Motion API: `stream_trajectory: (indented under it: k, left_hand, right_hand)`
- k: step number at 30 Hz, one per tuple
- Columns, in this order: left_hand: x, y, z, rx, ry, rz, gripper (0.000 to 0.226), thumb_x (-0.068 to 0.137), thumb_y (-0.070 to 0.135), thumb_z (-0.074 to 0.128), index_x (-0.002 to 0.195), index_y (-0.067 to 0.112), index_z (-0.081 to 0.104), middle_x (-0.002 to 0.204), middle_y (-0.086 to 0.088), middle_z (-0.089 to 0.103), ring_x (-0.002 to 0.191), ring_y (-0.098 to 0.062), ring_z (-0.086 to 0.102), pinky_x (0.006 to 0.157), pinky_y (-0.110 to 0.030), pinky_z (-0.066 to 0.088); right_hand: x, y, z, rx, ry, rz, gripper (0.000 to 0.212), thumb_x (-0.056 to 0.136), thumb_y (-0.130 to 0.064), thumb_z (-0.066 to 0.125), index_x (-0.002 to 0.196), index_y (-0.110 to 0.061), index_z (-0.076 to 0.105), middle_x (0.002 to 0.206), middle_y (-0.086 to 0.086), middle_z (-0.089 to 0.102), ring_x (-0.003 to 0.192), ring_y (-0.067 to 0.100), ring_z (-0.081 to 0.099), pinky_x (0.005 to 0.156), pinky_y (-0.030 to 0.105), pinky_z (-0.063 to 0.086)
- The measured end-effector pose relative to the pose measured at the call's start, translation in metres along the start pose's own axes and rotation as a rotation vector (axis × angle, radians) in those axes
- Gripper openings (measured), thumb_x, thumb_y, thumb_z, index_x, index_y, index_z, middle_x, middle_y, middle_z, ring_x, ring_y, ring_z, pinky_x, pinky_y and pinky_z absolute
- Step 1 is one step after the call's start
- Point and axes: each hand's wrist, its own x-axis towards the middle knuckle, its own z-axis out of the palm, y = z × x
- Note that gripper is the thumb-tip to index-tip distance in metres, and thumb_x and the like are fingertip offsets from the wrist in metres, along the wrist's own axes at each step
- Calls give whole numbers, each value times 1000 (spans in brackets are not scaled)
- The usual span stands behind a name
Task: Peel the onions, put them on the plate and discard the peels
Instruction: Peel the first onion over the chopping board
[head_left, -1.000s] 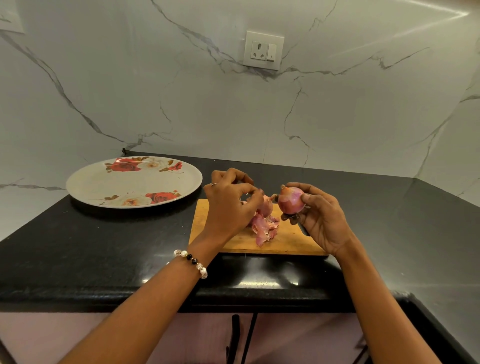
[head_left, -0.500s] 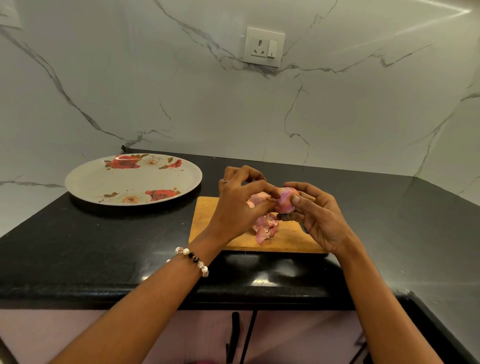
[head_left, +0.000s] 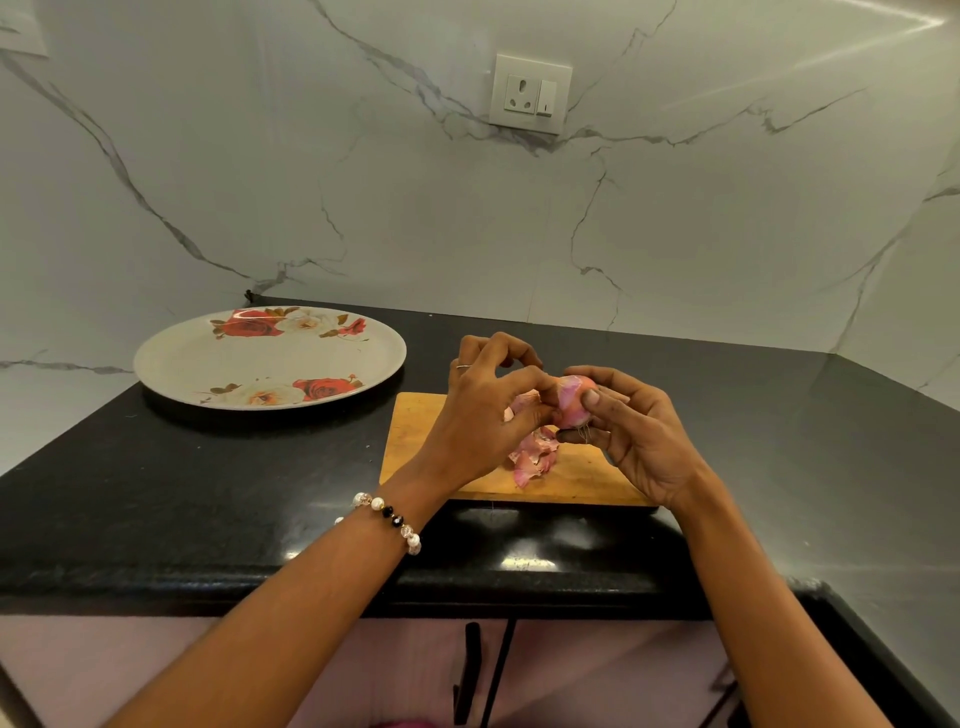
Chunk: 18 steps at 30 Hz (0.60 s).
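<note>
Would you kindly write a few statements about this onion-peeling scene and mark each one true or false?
1. The right hand holds the onion above the wooden cutting board. True.
2. Peeled onions lie on the floral plate. False: none lie on it.
3. Loose onion peels lie on the cutting board. True.
4. The left hand rests flat on the black countertop. False: it is raised at the onion, fingers pinching at its skin.
5. The plate sits right of the board. False: it sits left.
</note>
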Motion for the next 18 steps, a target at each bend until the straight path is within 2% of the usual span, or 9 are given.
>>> stream_trajectory:
  k: [4, 8, 11, 15, 18]
  left_hand:
    - [2, 1, -1, -10, 44, -14, 17, 77, 33, 73, 90, 22, 71, 102, 1, 55, 102, -6, 34, 79, -28, 38]
    - [2, 1, -1, 0, 61, 9, 13, 76, 30, 74, 87, 23, 72, 99, 1, 57, 100, -5, 35, 74, -34, 43]
    - [2, 1, -3, -7, 76, 10, 10, 74, 28, 75, 82, 22, 73, 97, 1, 58, 99, -5, 34, 73, -32, 41]
    - [2, 0, -4, -16, 72, 15, 12, 74, 29, 75, 83, 21, 74, 98, 0, 58, 99, -6, 36, 74, -29, 39]
    - [2, 0, -3, -6, 52, 16, 12, 76, 29, 74, 86, 22, 75, 101, -1, 58, 101, -7, 36, 75, -30, 40]
  right_hand:
    - [-1, -1, 1, 25, 3, 5, 60, 71, -27, 84, 120, 0, 62, 110, 21, 70, 95, 34, 71, 75, 38, 63]
    - [-1, -1, 1, 24, -3, 14, 52, 73, -23, 80, 118, -1, 64, 111, 21, 69, 96, 34, 71, 73, 36, 63]
    - [-1, -2, 3, 19, 13, 23, 48, 74, -19, 74, 117, -1, 64, 109, 20, 70, 94, 33, 72, 71, 35, 63]
    - [-1, -2, 3, 11, 21, 30, 49, 73, -20, 74, 117, -1, 64, 109, 20, 70, 95, 34, 72, 71, 36, 63]
    - [0, -1, 1, 12, 14, 31, 59, 68, -27, 86, 117, -1, 65, 112, 22, 69, 96, 35, 71, 72, 37, 63]
